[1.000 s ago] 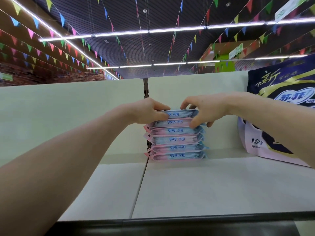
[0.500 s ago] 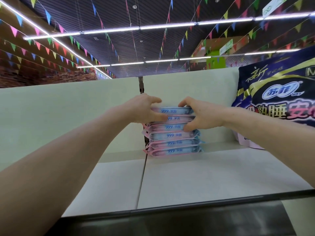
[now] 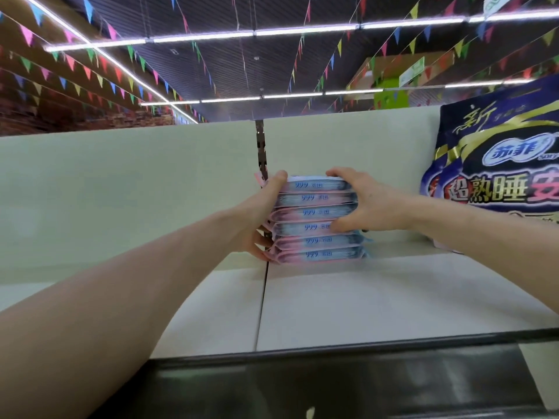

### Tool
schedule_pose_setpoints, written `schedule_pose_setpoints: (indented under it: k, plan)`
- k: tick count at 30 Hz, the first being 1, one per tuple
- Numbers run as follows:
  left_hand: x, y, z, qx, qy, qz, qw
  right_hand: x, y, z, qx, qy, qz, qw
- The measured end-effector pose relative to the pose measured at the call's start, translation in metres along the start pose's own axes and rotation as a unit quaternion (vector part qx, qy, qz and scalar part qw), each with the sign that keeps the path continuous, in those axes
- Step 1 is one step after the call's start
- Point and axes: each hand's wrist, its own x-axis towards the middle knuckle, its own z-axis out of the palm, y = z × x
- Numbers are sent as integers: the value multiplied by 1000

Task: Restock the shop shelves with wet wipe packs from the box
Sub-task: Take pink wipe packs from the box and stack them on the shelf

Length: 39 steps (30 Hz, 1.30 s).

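We see a pale shelf (image 3: 378,300) made of two panels, carrying goods near its back.
On our right-hand panel, just beside the seam, sits a stack of wet wipe packs (image 3: 314,226), six high; a dark blue bag (image 3: 496,176) stands farther right.

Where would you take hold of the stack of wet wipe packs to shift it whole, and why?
Grip the stack of wet wipe packs at its two short ends, coming from both sides as the left hand and right hand do. Six flat packs lie loose on each other, so squeezing inward across several layers probably stops them sliding.
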Motion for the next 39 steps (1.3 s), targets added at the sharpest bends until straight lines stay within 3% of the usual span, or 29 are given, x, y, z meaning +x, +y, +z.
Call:
schedule_pose_setpoints:
  k: [13, 17, 21, 23, 30, 32, 34, 39]
  plan:
    - [8, 1, 1, 20, 25, 6, 999, -2, 0, 6, 40, -40, 51, 997]
    - [6, 4, -4, 71, 14, 10, 997, -2, -1, 2, 42, -54, 58, 996]
    - [3, 12, -16, 125, 107, 143, 976, -1, 1, -1, 25, -54, 49, 997]
    - [2, 14, -19, 114, 114, 199, 967, -1, 2, -2, 23, -47, 41, 998]
    - [1, 9, -13, 155, 109, 256, 948, -1, 1, -5, -112, 13, 15, 994]
    - [5, 8, -12, 242, 146, 279, 918, -2, -4, -7, -181, 16, 25, 983]
    - [8, 9, -13, 333, 199, 324, 863, -3, -9, -9, -244, 25, 21, 969]
    - [9, 10, -16, 503, 233, 384, 739, -5, -21, -11, -292, 76, -73, 951]
